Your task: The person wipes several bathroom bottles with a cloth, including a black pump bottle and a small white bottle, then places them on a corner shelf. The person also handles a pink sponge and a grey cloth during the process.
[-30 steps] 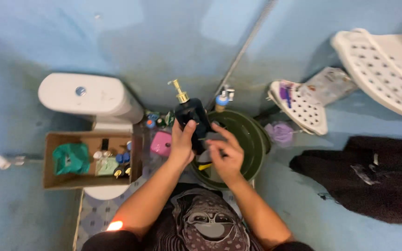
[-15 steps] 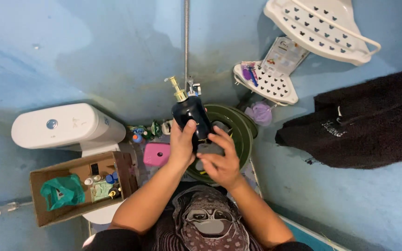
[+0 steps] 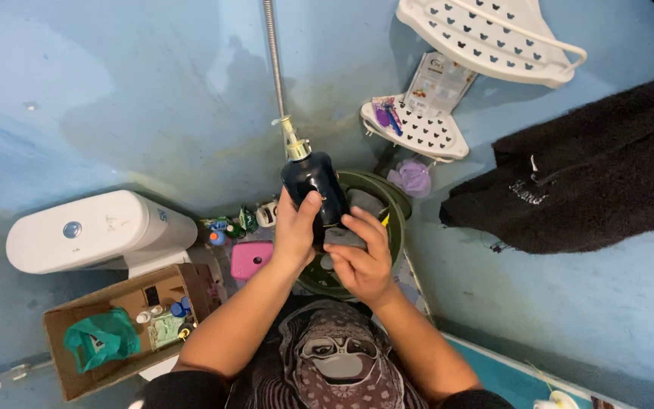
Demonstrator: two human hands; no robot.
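While your left hand (image 3: 295, 229) clamps the dark pump bottle (image 3: 313, 191) above the green bucket (image 3: 397, 220), your right hand (image 3: 362, 261) presses a grey cloth (image 3: 340, 238) against it. Risk: slick glossy body slipping, dropping into bucket.

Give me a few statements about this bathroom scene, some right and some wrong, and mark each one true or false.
1. The left hand grips a dark pump bottle. True.
2. The right hand is empty. False: it presses a grey cloth against the bottle.
3. A green bucket sits below the hands. True.
4. The cardboard box stands on the white shelves. False: it rests on the toilet, by the tank.
5. A dark towel hangs on the blue wall. True.
6. The pump bottle has a red top. False: its pump is gold.
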